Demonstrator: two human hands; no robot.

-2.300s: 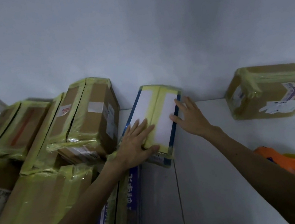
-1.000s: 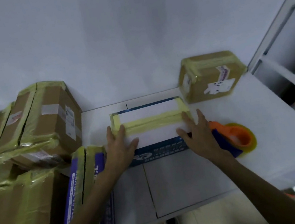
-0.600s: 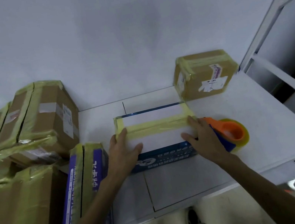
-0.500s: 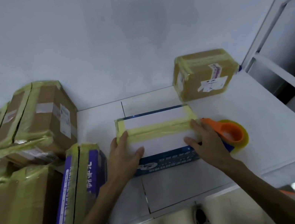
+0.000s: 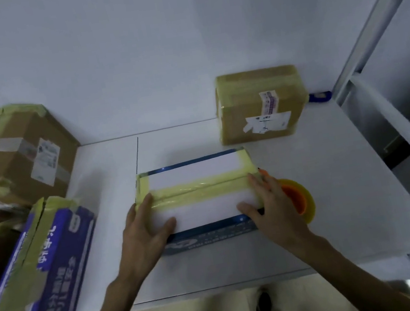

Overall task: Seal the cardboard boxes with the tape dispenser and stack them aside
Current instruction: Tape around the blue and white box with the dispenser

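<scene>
A white and blue cardboard box [image 5: 192, 169] lies crosswise in the middle of the white table [image 5: 339, 187], with yellow tape along its top seam and over both ends. My left hand [image 5: 143, 233] rests on its left end, fingers straight along the edge and thumb on the top. My right hand [image 5: 269, 204] lies the same way on the right end. The orange tape dispenser [image 5: 298, 199] with its yellow roll sits on the table just right of the box, partly hidden behind my right hand.
A taped brown box [image 5: 258, 108] stands at the back right against the wall. On the left, a taped brown box [image 5: 22, 156] and a blue printed box [image 5: 51, 268] lie in a pile. A white shelf frame [image 5: 396, 123] borders the table's right side.
The white and blue box came away from the left pile, turned crosswise, and now lies mid-table beside the dispenser. Both hands stayed on its ends throughout.
</scene>
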